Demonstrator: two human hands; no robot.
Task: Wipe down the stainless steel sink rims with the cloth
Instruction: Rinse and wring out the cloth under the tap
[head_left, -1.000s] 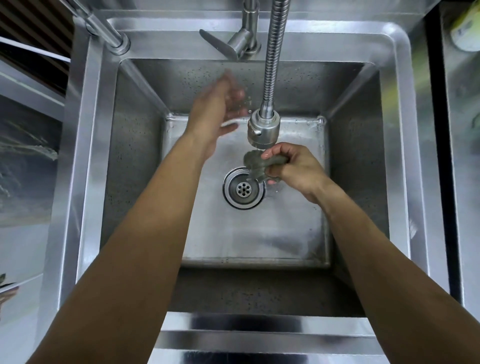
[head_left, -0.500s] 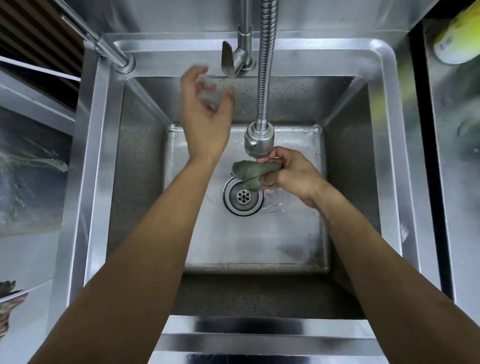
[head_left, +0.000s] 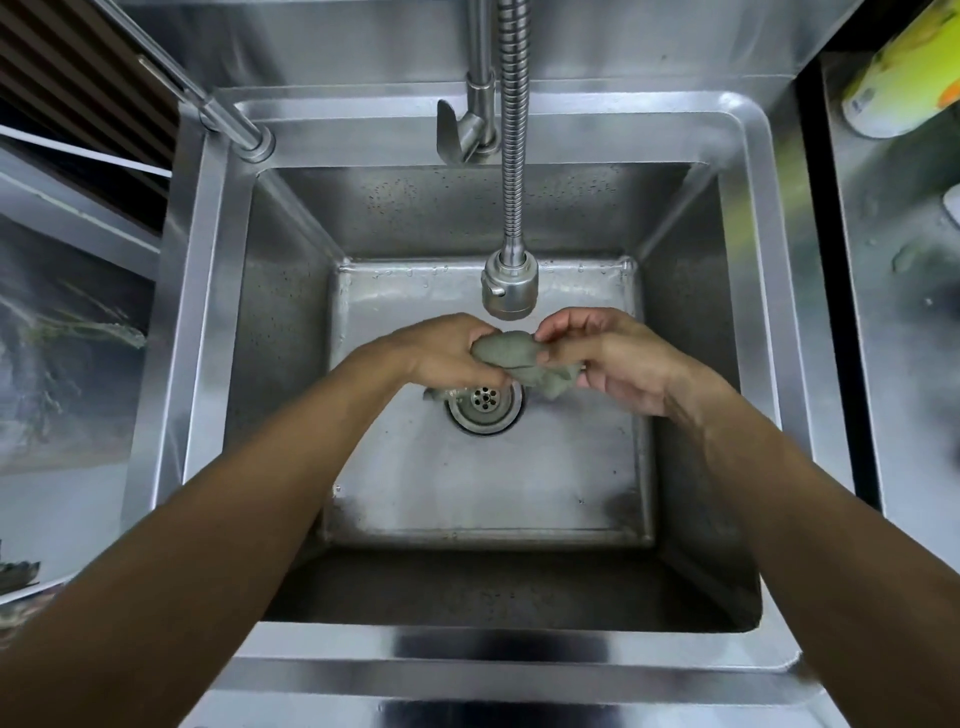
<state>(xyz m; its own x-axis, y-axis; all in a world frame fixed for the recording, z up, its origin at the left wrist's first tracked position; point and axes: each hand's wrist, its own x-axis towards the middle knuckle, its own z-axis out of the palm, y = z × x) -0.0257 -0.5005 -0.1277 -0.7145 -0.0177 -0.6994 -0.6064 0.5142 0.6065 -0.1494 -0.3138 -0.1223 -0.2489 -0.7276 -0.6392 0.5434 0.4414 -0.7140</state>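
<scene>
A stainless steel worktop (head_left: 898, 322) fills the view, brushed and faintly streaked, with one deep square sink (head_left: 218, 322) sunk into it; the sink's rim is a flat, shiny band with rounded corners on all four sides.

Over the basin, just above the drain, hangs one grey-green cloth (head_left: 511, 353), small, limp and crumpled, with a wet, matte look. Both hands have it. The left hand (head_left: 447, 358) has its grip closed around the cloth's left end, fingers curled under. The right hand (head_left: 608, 358) pinches the right end between thumb and fingertips, the grip partly closed, with a loose corner drooping below the palm. The cloth touches neither the rim nor the basin floor, as far as can be seen.

Directly beneath is one round drain (head_left: 485, 402), ringed metal with small holes in its strainer. Just above the hands hangs one cylindrical spray head (head_left: 509, 291) on a ribbed, coiled metal hose (head_left: 514, 130). At the back rim stands one tap lever (head_left: 457, 132), blade-shaped. A plain metal tube (head_left: 208, 98) slants into the back left corner. The basin's walls are dull and speckled with droplets.

On the right of the worktop, well apart from the sink, lies one yellow-green container (head_left: 904, 78), partly out of frame.
</scene>
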